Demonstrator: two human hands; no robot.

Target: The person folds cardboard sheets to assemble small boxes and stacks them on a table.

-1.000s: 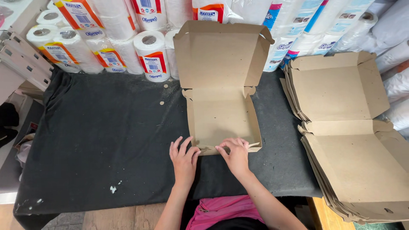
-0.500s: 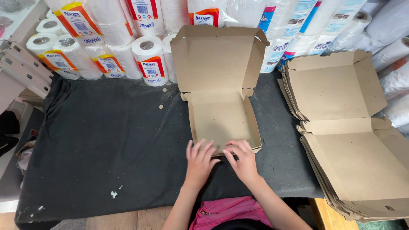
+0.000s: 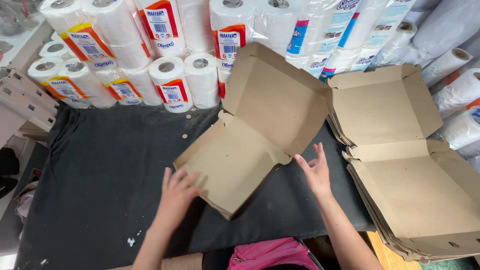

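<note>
Two hands work one cardboard box [image 3: 250, 145] in the middle of the bench [image 3: 95, 165], which is draped in black cloth. My left hand [image 3: 177, 192] lies flat with fingers spread against the box's near left edge, touching it. My right hand [image 3: 315, 170] is open too, fingers loosely apart, just beside the box's right side where base and lid meet; I cannot tell if it touches. The box sits turned at a slant, its lid tilted up toward the far right. A stack of flat boxes [image 3: 420, 190] lies at the right. Paper rolls [image 3: 165, 75] in wrappers line the far edge.
</note>
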